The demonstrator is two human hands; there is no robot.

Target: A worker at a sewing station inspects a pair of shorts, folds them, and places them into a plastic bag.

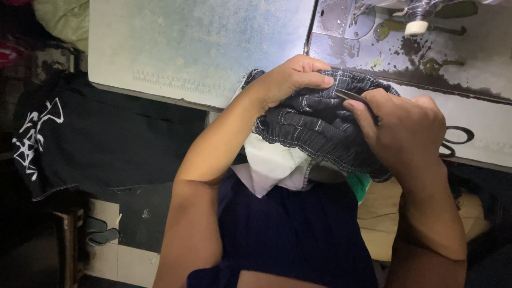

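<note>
the left hand [290, 80] is clamping the dark gathered waistband [314, 125] at the counter [197, 48] edge while the right hand [405, 128], closed on small snips [349, 96], is trimming threads, apparently, calling for careful cuts beside the stitching.

Single head-worn view, looking steeply down, close over sewing table [197, 48] edge

A tailoring workshop: sewing machine [405, 32] (worn bed), scissors [456, 141], worktable [197, 48].
</note>
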